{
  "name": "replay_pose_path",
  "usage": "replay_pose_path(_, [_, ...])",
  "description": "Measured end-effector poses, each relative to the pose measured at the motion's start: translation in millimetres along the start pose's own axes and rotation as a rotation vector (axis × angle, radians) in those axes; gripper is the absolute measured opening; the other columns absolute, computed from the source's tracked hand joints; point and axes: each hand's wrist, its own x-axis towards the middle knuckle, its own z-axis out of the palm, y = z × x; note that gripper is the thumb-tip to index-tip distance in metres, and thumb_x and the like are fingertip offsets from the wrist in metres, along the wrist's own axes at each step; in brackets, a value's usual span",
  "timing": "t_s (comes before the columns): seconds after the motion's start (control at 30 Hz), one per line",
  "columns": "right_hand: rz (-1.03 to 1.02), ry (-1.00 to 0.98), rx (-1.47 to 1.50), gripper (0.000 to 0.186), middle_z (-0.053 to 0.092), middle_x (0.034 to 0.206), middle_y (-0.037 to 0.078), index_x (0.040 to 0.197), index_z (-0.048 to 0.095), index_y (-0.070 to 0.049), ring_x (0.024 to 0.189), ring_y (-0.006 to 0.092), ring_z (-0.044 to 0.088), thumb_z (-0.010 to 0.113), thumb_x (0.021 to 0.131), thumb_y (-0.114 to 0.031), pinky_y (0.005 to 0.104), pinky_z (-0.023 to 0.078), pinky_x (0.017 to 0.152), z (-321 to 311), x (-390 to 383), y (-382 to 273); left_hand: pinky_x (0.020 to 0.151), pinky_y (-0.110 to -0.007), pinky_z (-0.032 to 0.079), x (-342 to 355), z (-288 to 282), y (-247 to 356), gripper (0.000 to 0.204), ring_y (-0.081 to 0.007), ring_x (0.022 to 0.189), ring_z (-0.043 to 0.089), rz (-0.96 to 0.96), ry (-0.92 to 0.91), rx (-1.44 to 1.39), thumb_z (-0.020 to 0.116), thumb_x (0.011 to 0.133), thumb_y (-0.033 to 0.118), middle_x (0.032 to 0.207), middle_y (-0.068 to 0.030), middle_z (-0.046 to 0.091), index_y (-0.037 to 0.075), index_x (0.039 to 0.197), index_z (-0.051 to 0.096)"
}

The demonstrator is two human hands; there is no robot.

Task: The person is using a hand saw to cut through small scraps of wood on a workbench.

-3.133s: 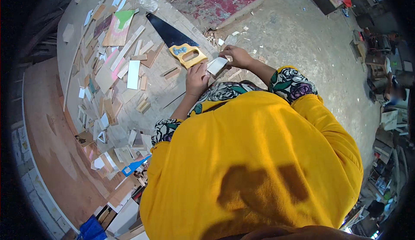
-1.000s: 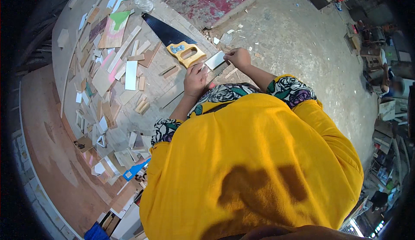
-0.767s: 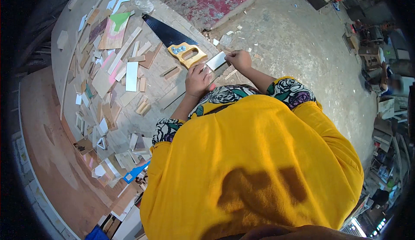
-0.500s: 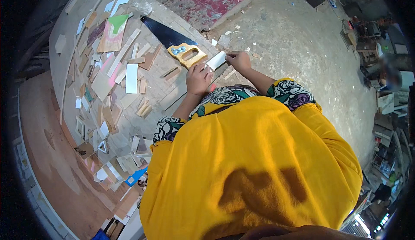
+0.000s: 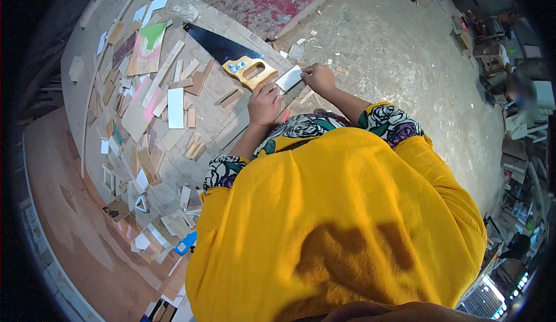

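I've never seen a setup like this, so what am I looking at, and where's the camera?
There's no machine here, just a person working bare-handed. The view comes from a wide fisheye camera worn on their head, looking down, so their yellow top fills the lower middle. The right hand grips one end of a white piece. The left hand is at its other end; exactly how it touches is hard to see. On the surface lie a saw and many wood scraps.

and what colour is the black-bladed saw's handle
The saw handle is yellowish tan, best seen in the head view.
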Motion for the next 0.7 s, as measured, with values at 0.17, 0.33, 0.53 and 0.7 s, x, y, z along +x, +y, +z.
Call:
replay_pose_path(0.17, [0.038, -0.059, 0.056, 0.023, 0.067, 0.082, 0.013, 0.092, 0.072, -0.022, 0.074, 0.0305, 0.065, 0.061, 0.074, -0.028, 0.0404, 0.052, 0.069, -1.5, 5.8, 6.8, 0.084, -0.035, 0.047, 1.5, 0.6, 0.3, 0.020, -0.0272, 0.096, 0.057, 0.020, 0.013, -0.029, 0.067, 0.075, 0.018, 0.103, -0.0074, 0.064, 0.008, 0.091, 0.068])
replay_pose_path(0.33, [0.015, -0.017, 0.015, 0.030, 0.067, 0.090, 0.012, 0.099, 0.070, -0.014, 0.081, 0.0290, 0.064, 0.064, 0.072, -0.028, 0.0387, 0.051, 0.072, 1.0, 5.3, 1.9, 0.084, -0.036, 0.047, -2.7, 2.3, -3.1, 0.021, -0.0273, 0.097, 0.057, 0.027, 0.053, -0.060, 0.068, 0.074, 0.017, 0.104, -0.0076, 0.063, 0.007, 0.092, 0.067])
replay_pose_path(0.53, [-0.625, 0.032, -0.204, 0.032, 0.058, 0.113, 0.010, 0.105, 0.063, -0.014, 0.103, 0.0301, 0.055, 0.061, 0.074, -0.017, 0.0405, 0.049, 0.082, 0.9, 9.1, 2.0, 0.086, -0.038, 0.045, -4.3, 2.2, 0.6, 0.023, -0.0290, 0.099, 0.054, 0.015, 0.042, -0.043, 0.067, 0.072, 0.015, 0.104, -0.0100, 0.059, 0.006, 0.093, 0.066])
replay_pose_path(0.7, [-0.699, -0.057, -0.292, 0.030, 0.058, 0.112, 0.009, 0.104, 0.062, -0.014, 0.103, 0.0306, 0.055, 0.061, 0.075, -0.018, 0.0416, 0.048, 0.083, -2.6, 13.3, 0.3, 0.085, -0.039, 0.045, -3.9, 2.5, -1.5, 0.022, -0.0296, 0.099, 0.054, 0.009, 0.038, -0.052, 0.066, 0.072, 0.015, 0.103, -0.0105, 0.059, 0.006, 0.093, 0.066])
